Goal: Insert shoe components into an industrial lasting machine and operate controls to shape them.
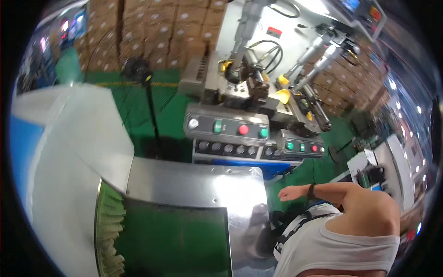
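Observation:
My right hand (292, 193) hangs in front of my body at the lower right, its fingers loosely curled with nothing visible in them. A dark band (311, 191) circles that wrist. The hand touches nothing; it is just past the right edge of a shiny steel tabletop (184, 177). Ahead of it stands a machine with two grey control panels, the larger left panel (206, 129) and the smaller right panel (302, 144), both with red and green buttons. My left hand is out of sight.
A large white machine cover (78, 152) and a fringed green strip (110, 231) flank the steel tabletop on the left. Behind are a black fan on a stand (150, 104) and stacked cardboard boxes (157, 32). More equipment (371, 171) stands at the right.

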The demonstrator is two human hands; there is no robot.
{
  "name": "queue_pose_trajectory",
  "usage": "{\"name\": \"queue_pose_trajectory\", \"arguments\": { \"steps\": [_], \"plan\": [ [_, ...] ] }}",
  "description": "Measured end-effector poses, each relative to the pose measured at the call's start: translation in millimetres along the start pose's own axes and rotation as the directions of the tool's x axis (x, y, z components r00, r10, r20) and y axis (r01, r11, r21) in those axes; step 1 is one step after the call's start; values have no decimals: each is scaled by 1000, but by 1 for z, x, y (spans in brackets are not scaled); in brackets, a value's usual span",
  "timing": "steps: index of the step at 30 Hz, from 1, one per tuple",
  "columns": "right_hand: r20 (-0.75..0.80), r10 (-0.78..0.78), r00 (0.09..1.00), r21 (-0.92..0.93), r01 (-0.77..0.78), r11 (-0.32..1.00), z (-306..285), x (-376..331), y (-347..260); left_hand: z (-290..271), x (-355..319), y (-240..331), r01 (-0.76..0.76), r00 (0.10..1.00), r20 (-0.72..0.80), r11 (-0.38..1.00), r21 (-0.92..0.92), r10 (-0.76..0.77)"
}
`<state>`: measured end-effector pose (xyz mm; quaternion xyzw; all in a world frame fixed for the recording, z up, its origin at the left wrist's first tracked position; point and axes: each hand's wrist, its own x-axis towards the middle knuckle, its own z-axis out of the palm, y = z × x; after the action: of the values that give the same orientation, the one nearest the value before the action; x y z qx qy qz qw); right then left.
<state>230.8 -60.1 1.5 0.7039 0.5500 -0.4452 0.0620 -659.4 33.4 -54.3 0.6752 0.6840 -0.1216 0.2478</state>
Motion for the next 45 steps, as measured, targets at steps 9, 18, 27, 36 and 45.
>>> {"name": "queue_pose_trajectory", "arguments": {
  "steps": [9,18,27,36,45],
  "plan": [
    [-53,-136,989,68,140,988,-40,-7,-22,101,-80,289,-60,865,-483,926,-372,-138],
    [-179,-475,862,-46,475,879,-75,-6,-23,93,-73,300,130,927,-326,973,-193,-188],
    [-195,-679,708,-72,680,730,-58,-41,-76,-31,-86,464,-305,925,-219,950,65,312],
    [-410,-597,689,-143,598,788,-106,-86,-58,-80,-57,728,-963,249,-155,261,66,956],
    [-773,-205,600,133,470,873,-173,-189,77,-125,-93,978,-955,-253,231,-280,93,940]
  ]
}}
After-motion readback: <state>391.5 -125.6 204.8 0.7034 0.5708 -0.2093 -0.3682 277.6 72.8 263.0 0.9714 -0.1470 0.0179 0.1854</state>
